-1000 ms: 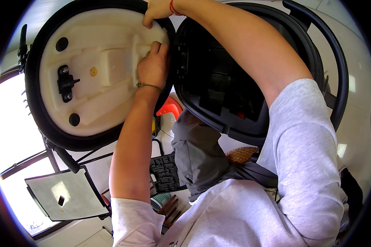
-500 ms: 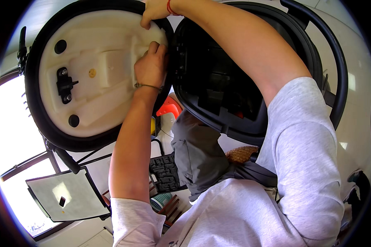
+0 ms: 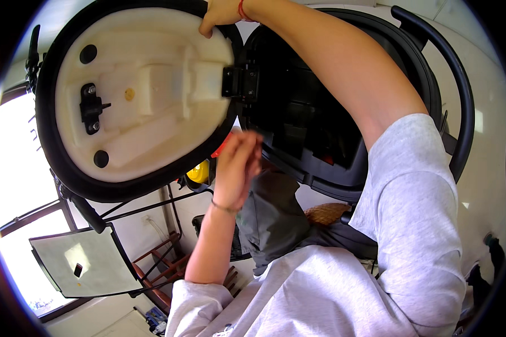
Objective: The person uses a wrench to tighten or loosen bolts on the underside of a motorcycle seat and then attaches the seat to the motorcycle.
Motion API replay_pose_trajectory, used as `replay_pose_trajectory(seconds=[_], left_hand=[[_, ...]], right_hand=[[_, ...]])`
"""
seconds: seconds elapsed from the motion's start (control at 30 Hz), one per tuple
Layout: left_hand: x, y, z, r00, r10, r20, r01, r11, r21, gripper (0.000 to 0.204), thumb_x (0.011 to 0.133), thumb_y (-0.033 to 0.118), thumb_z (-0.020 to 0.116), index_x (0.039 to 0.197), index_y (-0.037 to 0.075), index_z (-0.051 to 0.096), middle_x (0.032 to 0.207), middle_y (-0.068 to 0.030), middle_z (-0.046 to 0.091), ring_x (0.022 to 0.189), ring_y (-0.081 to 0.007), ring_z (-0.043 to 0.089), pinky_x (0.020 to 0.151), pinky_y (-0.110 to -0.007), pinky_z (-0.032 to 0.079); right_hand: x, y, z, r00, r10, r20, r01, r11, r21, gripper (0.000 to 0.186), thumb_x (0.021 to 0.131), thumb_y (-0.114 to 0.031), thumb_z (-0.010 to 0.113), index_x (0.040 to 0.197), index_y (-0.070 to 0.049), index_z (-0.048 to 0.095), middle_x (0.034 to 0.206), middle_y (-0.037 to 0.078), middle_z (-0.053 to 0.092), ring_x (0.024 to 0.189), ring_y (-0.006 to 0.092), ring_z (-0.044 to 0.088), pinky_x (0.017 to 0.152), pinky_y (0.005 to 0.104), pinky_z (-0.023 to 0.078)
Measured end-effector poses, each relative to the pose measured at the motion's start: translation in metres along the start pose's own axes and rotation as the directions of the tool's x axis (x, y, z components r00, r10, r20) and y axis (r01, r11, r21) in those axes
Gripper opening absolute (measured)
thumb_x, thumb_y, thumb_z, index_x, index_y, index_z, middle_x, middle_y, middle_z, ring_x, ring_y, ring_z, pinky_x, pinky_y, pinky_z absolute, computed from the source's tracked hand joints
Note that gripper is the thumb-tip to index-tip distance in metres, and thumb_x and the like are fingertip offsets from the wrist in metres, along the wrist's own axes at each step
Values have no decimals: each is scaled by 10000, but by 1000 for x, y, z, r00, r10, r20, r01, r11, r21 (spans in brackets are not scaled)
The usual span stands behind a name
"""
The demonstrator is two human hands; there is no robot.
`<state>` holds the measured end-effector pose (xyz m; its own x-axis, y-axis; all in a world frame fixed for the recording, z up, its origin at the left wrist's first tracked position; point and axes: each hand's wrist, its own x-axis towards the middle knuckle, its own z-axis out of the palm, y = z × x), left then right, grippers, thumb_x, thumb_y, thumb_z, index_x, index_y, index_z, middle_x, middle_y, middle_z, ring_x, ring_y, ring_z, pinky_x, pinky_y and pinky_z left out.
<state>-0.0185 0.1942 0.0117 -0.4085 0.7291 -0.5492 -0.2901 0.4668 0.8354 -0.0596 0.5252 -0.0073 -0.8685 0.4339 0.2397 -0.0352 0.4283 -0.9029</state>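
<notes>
A scooter seat [image 3: 163,135] stands raised at the left, its cream plastic underside facing me inside a black padded rim. A black hinge [image 3: 240,83] joins it to the black under-seat storage compartment [image 3: 292,101] on the right. My right hand [image 3: 222,12] grips the seat's far edge, thumb on the underside, other fingers mostly hidden. Below the hinge, apart from the seat, my left hand [image 3: 237,168] hangs with curled, closed fingers; whatever they hold, if anything, is hidden. On the underside sits a black latch bracket [image 3: 91,108] with a striker.
A black grab rail [image 3: 465,95] curves round the right side. Near the seat's lower edge are a yellow object [image 3: 199,172] and a handlebar grip [image 3: 87,210]. A whitish panel with a black frame [image 3: 84,264] stands at lower left by the window. My trousered leg [image 3: 272,219] is below the compartment.
My left hand has come away from the hinge area, moving down and toward me, uncovering the hinge. My right hand still grips the seat edge. The view has shifted slightly.
</notes>
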Motion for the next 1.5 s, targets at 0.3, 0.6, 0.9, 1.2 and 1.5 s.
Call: replay_pose_trajectory(seconds=[0.3,0.6,0.9,1.2,1.5], left_hand=[[-1,-34,-84,907,249,-338,-314,937,-154,213,965,244,649,1123,117,584,952,40,567,706,-58,451,617,-235,373],[12,-17,-57,795,262,-547,-361,929,-80,62,903,87,647,894,59,593,663,23,501,489,-69,415,442,-237,322],[15,-34,-80,843,296,-449,-364,929,-71,205,825,-14,556,1023,-46,596,1000,-15,583,910,-128,510,812,-263,431],[16,-19,-82,880,329,-341,-384,917,-107,260,821,10,536,1067,-57,584,997,-21,584,925,-122,499,817,-252,424],[25,-23,-108,871,358,-336,-391,920,-33,340,826,37,544,1149,-67,576,1034,-60,628,947,-154,543,847,-277,442]], right_hand=[[-7,-4,-6,998,61,-25,-61,998,5,360,601,-204,823,890,-8,734,796,114,724,722,197,667,687,331,541],[-8,-1,-3,992,119,-51,-116,991,62,234,668,-163,794,852,-25,755,743,59,701,679,156,625,628,308,504],[-29,-32,19,940,332,-75,-297,908,296,288,750,-122,762,982,-44,609,916,44,636,872,167,561,800,295,436],[-17,28,49,496,534,-684,-126,824,552,214,820,26,524,1030,7,563,820,65,599,680,186,540,642,282,431],[-146,-107,183,770,454,-448,-66,756,652,203,904,-223,581,863,-49,679,640,-44,506,549,50,403,490,230,278]])
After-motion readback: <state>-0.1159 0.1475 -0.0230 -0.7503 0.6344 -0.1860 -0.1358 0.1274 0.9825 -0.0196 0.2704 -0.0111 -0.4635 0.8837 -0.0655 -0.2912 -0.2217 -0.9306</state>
